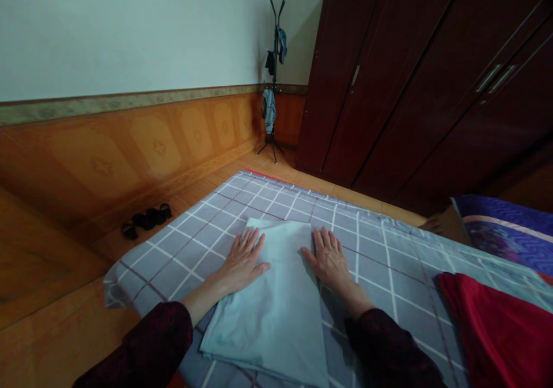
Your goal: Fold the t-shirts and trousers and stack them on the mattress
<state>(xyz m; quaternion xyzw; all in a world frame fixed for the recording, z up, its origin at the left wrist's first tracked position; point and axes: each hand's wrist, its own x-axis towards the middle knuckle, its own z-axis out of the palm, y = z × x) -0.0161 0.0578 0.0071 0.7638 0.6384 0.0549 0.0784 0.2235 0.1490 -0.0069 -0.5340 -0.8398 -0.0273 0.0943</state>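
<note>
A pale mint-green cloth (pixel 285 313), folded into a long flat shape, lies on the grey checked bedsheet (pixel 371 255). It looks like a garment, but its kind does not show. My left hand (pixel 244 261) rests flat on the cloth's left edge, fingers spread and thumb pointing inward. Along the right edge lies my right hand (pixel 330 258), palm down with its fingers stretched out and the thumb reaching over the cloth. Neither hand grips anything.
Red folded fabric (pixel 501 324) lies on the bed at the right. Beyond are a purple patterned bundle (pixel 510 227), a dark red wardrobe (pixel 397 88) and a black coat stand (pixel 275 77) with items hanging. Dark shoes (pixel 147 220) stand on the floor by the left wall.
</note>
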